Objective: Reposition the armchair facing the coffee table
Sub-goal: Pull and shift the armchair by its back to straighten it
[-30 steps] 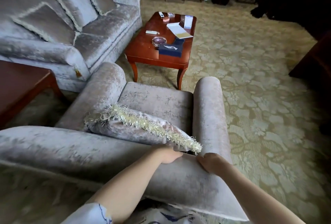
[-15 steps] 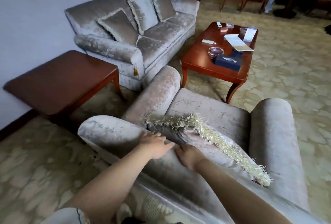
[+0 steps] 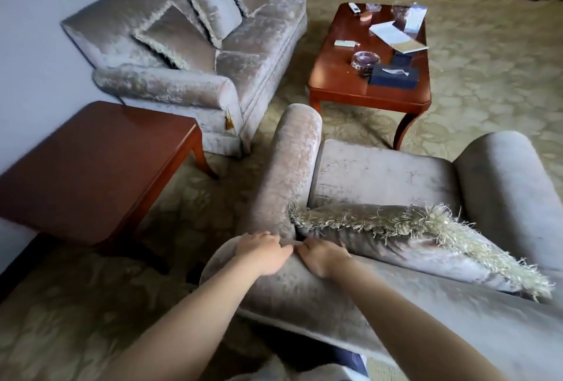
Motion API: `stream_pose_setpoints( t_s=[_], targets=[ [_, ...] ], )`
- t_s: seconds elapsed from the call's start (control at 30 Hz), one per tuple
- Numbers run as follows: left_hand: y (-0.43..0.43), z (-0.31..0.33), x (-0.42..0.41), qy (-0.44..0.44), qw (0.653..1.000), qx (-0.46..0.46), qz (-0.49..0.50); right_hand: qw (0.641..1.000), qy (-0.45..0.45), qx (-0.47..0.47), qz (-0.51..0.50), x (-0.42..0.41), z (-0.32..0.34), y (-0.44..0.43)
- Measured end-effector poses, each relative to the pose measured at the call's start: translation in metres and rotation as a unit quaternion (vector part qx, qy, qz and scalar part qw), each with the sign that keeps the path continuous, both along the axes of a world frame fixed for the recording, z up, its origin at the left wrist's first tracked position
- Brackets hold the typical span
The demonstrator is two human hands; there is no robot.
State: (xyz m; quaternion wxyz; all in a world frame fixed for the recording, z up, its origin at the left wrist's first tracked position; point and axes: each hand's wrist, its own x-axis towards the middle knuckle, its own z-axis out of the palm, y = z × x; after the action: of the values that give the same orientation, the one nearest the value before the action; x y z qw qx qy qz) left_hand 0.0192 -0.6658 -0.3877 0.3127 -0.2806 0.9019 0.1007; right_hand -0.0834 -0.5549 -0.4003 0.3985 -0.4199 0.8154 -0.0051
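The grey velvet armchair fills the lower right, its open seat turned toward the reddish wooden coffee table just beyond it. A fringed cushion leans against the chair's backrest. I stand behind the chair. My left hand and my right hand lie side by side on the top of the backrest at its left end, fingers curled over the rolled edge and gripping it. My fingertips are hidden over the edge.
A matching grey sofa with three cushions stands along the wall at left. A wooden side table sits close to the armchair's left arm. The coffee table carries papers, a tissue box and an ashtray. Patterned carpet spreads to the right.
Both hands have slid along the backrest from its right part to its left end. The view has swung left, and the armchair now sits more squarely toward the coffee table.
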Motion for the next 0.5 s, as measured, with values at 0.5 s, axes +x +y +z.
stream_pose_setpoints(
  t_s=[0.5],
  targets=[
    [-0.019,-0.003,-0.013,-0.003,0.999,0.003,-0.039,0.972,-0.131,0.014,-0.195,-0.021,-0.004,-0.04]
  ],
)
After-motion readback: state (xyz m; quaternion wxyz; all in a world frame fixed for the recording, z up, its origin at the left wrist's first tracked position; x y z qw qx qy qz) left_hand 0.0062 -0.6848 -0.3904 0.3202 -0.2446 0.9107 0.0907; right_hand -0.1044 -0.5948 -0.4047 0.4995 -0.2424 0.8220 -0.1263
